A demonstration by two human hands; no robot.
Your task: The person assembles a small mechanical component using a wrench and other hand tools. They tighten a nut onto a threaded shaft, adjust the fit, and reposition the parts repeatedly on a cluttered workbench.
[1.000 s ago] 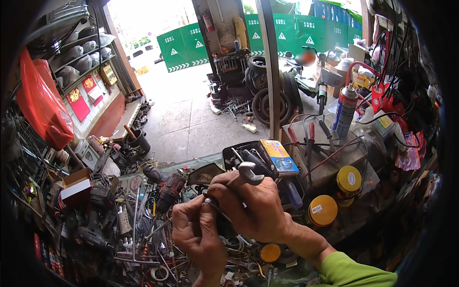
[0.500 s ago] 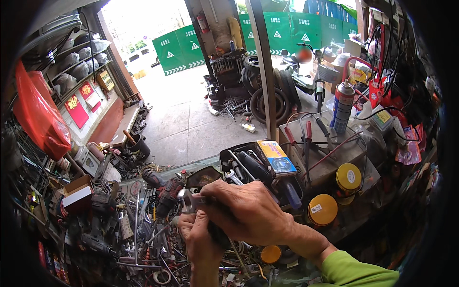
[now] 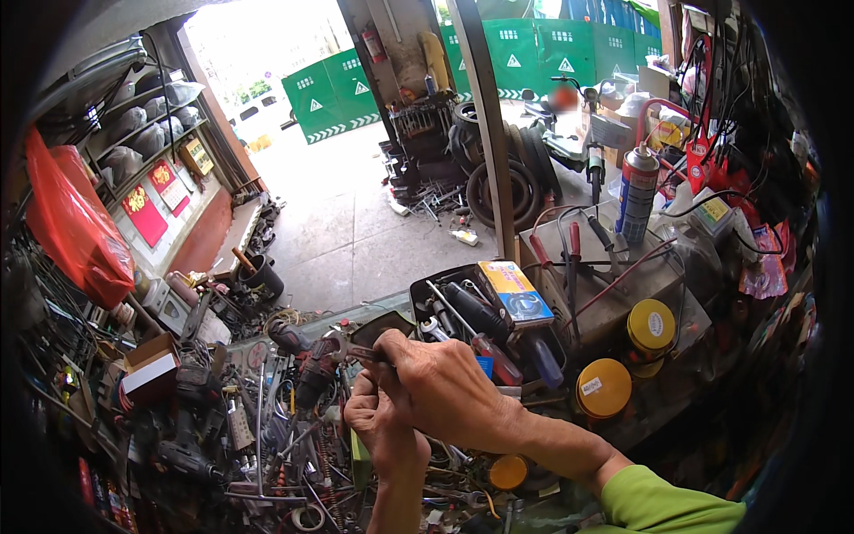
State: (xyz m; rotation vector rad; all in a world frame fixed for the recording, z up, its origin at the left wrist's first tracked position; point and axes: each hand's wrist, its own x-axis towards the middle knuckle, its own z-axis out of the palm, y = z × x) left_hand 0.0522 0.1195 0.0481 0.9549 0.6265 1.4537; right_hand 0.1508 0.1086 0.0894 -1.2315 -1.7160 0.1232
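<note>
My right hand (image 3: 458, 383) is closed around a small metal wrench (image 3: 359, 352), whose head sticks out to the left past the fingertips. Just below it, my left hand (image 3: 388, 429) is curled up with its fingers bent, touching or nearly touching the right. Whatever the left fingers grip is hidden behind the hands. Both hands hover over a workbench heaped with loose tools and parts. Close behind the wrench lies a red and black power drill (image 3: 316, 369). A black tray of tools (image 3: 418, 298) sits just beyond the right hand.
Right of my hands are yellow round lids (image 3: 603, 388), a blue and yellow box (image 3: 516, 292) and a spray can (image 3: 637, 196). A cordless drill (image 3: 189, 454) and an open carton (image 3: 149, 369) lie left. A post (image 3: 485, 125) rises beyond the bench; tyres (image 3: 505, 196) stand behind it.
The wrench head has turned and moved slightly up and left. My left hand has shifted a little to the right, and the dark object between my hands has gone from sight.
</note>
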